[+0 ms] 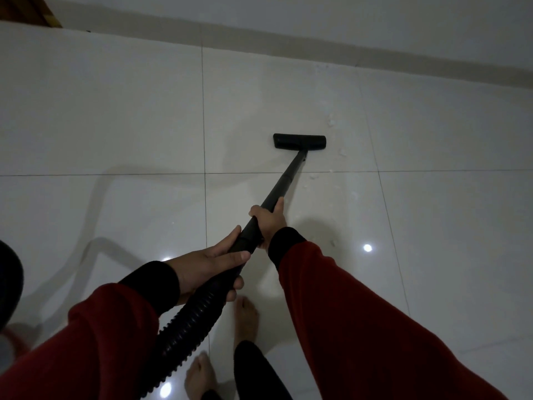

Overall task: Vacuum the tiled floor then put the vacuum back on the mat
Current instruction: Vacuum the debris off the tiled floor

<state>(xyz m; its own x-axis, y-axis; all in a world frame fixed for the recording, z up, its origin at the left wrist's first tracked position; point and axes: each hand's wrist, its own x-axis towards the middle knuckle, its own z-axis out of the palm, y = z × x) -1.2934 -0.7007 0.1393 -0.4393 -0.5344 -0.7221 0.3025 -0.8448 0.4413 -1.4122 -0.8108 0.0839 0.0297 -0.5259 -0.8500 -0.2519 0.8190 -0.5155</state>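
1. Vacuuming is the step in hand: the floor nozzle (299, 141) lies flat on the tiled floor (115, 116), short of the skirting along the wall (375, 54), at the far end of the black wand (284, 184).
2. The right hand (269, 222) is curled round the wand, farther from the nozzle than the wand's joints; the left hand (212, 265) grips the cuff where the ribbed hose (190, 321) meets the wand, behind the right hand.
3. Small pale crumbs (341, 153) lie just right of the nozzle, with more above it and along the wand's right side.
4. The next move probably calls for swinging the nozzle rightward over those crumbs, keeping it flat on the tile.
5. The mat is not in view, and a dark rounded shape (8, 284) at the left edge, well behind the nozzle, may be the vacuum body; I cannot tell. Returning it looks some way off.
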